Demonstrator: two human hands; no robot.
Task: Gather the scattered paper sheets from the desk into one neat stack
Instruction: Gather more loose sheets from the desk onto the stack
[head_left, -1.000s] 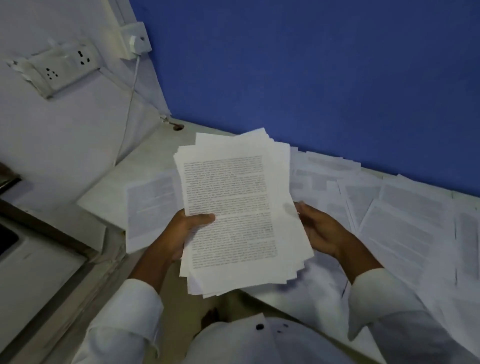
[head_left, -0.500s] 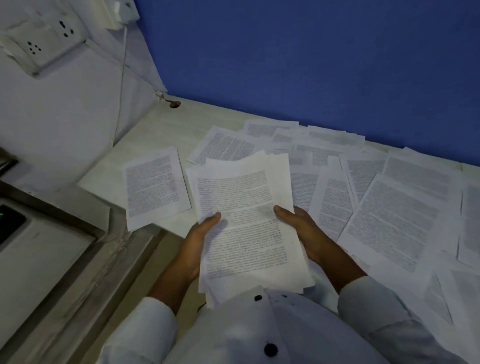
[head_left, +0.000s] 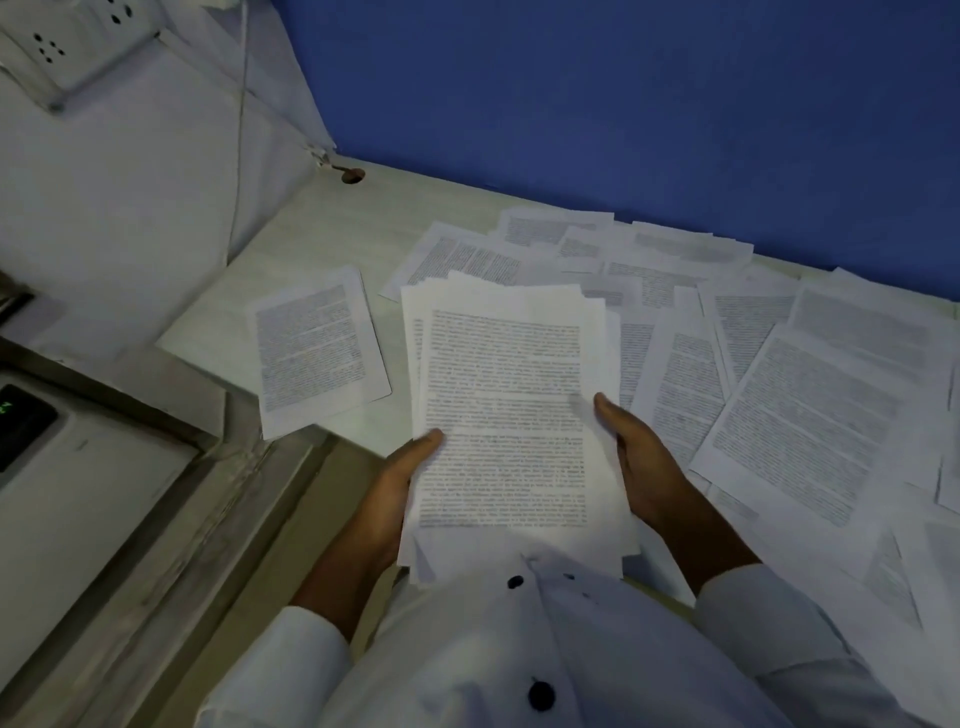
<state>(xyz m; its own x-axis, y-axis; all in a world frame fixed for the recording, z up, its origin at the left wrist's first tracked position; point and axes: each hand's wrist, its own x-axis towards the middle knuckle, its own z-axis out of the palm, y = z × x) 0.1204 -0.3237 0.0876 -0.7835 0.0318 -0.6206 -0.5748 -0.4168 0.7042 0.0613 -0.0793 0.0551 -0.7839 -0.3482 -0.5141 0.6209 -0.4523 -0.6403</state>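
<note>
**A:** Which step is in hand?

**B:** The uneven bundle of white printed paper sheets (head_left: 504, 415) is held up, with the pale worktop (head_left: 332, 234) under its far part. It is gripped at its side edges by the left grip (head_left: 400, 483) and the right grip (head_left: 639, 457).

**A:** What is called for next?

**B:** Probably one grip must be freed, so that the single printed sheet (head_left: 317, 353) left of the bundle can be taken. Many overlapping loose sheets (head_left: 800, 415) remain right of and behind the bundle. No obstacle is seen.

My left hand (head_left: 400, 483) grips the stack of printed sheets (head_left: 504, 405) at its left edge, thumb on top, fingers hidden beneath. My right hand (head_left: 639, 462) holds the right edge likewise. Both forearms reach forward, bare below white sleeves (head_left: 311, 654).
</note>
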